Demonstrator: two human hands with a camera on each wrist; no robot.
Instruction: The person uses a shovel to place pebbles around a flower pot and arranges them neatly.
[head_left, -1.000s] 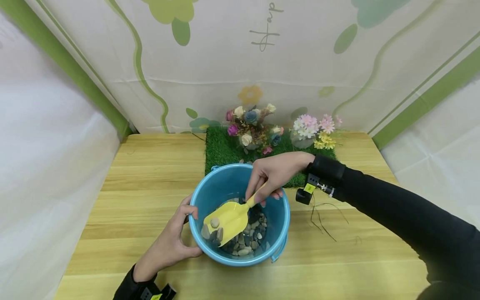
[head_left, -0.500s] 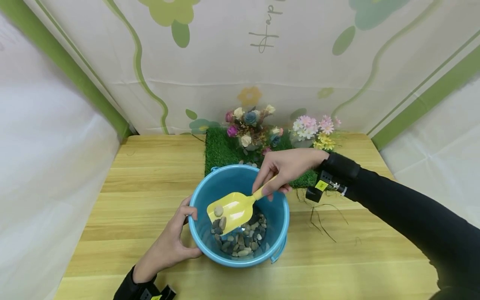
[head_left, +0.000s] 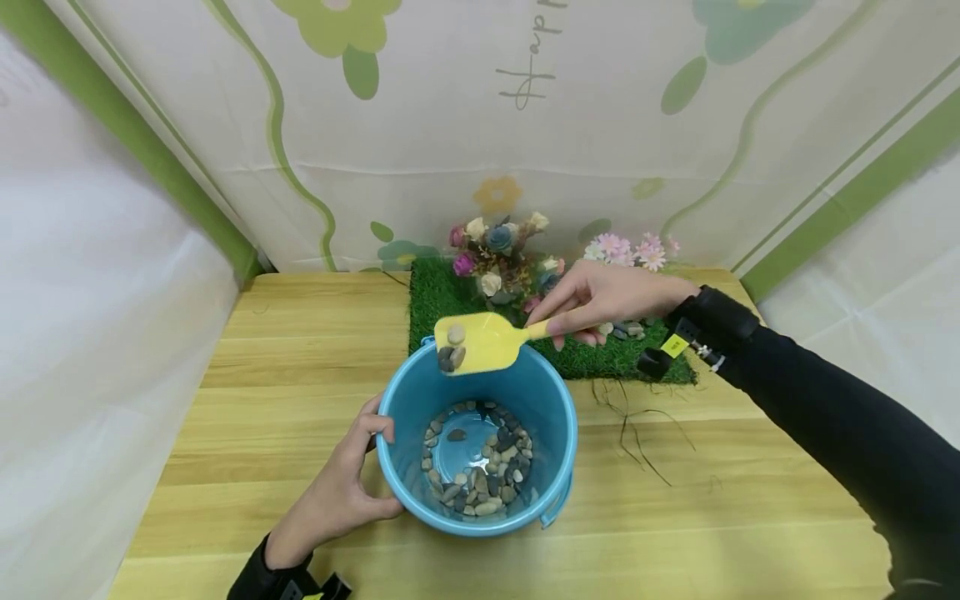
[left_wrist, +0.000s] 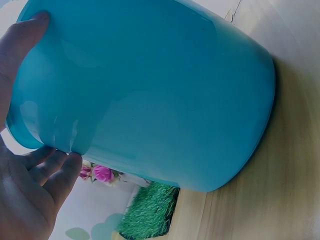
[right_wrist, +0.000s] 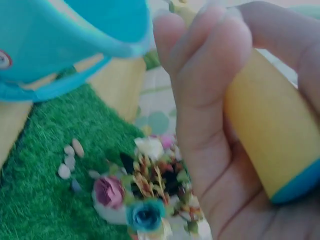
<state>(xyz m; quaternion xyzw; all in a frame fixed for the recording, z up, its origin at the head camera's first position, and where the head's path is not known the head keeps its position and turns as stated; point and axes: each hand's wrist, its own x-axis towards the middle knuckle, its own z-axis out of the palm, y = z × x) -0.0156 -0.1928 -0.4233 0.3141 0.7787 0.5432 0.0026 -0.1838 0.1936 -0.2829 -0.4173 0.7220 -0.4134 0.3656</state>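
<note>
A blue bucket stands on the table, with many pebbles spread over its floor. My left hand grips its left side, fingers hooked over the rim; in the left wrist view the thumb lies against the wall. Over the bucket's far rim is a yellow toy shovel, its blade carrying a few stones. My right hand holds the shovel by its handle, fingers curled round it in the right wrist view.
Behind the bucket lies an artificial grass mat. It bears a mixed bouquet, pink and white flowers and loose pebbles. Thin dark strands lie on the wooden table. A printed curtain hangs behind.
My right hand has raised the shovel with its stones out of the bucket, moving away and rightward to the far rim. The left hand and the bucket stay in place.
</note>
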